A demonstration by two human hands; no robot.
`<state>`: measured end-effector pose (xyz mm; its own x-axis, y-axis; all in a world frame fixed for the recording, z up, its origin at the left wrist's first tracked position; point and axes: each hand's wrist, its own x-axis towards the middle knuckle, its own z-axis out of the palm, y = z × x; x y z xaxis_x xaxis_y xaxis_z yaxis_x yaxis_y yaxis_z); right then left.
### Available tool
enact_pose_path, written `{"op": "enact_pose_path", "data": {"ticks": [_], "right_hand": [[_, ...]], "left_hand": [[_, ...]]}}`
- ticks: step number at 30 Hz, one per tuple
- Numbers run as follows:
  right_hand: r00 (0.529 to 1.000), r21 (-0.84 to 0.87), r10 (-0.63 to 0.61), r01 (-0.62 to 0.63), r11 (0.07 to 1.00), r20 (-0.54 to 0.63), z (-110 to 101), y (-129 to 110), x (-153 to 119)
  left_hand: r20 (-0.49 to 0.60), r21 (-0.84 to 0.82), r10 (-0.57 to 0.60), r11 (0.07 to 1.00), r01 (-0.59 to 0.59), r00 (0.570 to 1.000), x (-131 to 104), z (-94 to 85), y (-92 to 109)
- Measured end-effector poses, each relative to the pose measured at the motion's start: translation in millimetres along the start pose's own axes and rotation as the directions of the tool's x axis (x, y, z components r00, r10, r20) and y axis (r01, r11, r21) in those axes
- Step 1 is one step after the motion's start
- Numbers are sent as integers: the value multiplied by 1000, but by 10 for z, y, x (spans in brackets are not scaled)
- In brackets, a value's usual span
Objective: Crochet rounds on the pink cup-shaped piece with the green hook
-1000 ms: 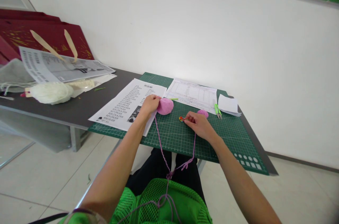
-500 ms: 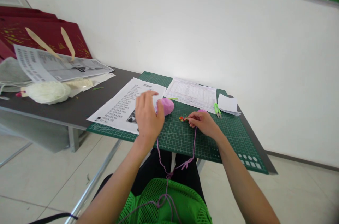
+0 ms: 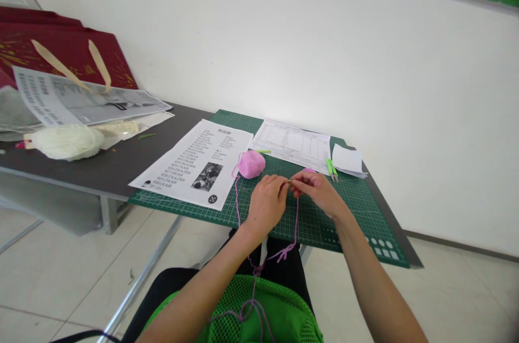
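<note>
Over the green cutting mat (image 3: 259, 202), my left hand (image 3: 267, 199) and my right hand (image 3: 318, 190) meet fingertip to fingertip, both closed. Between them shows a thin gold-coloured bit (image 3: 289, 181), most of it covered by fingers, so its kind cannot be made out. A ball of pink yarn (image 3: 251, 164) sits behind my left hand, its strand running down past the mat's front edge. Another pink thing (image 3: 309, 170) peeks out behind my right hand. Below that hand a pink yarn strand (image 3: 296, 224) hangs toward a knotted tangle at my lap.
A printed pattern sheet (image 3: 186, 170) lies left, a form sheet (image 3: 292, 143) at the back. Green-handled snips (image 3: 331, 169) and white paper slips (image 3: 347, 160) lie right. Further left are cream yarn (image 3: 67, 142), more papers and dark red gift bags (image 3: 65, 51). A white wall stands behind.
My left hand has come down and right from beside the pink yarn ball, closing against my right fingertips. The small multicoloured cluster that showed at my right fingers is now hidden.
</note>
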<state>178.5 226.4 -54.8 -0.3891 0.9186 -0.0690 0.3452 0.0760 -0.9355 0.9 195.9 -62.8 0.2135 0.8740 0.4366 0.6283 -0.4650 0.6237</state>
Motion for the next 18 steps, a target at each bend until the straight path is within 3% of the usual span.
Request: {"op": "enact_pose_path", "data": {"ticks": [12,18], "right_hand": [[995,-16,-98,99,995,28,43,-57,-12],[988,20,-139,138,990,69,15,-116,-49]], "left_hand": [[169,-217,-189,950,223,967,35,-88,9],[295,-425,-173,857,291,940,78,-116,-64]]}}
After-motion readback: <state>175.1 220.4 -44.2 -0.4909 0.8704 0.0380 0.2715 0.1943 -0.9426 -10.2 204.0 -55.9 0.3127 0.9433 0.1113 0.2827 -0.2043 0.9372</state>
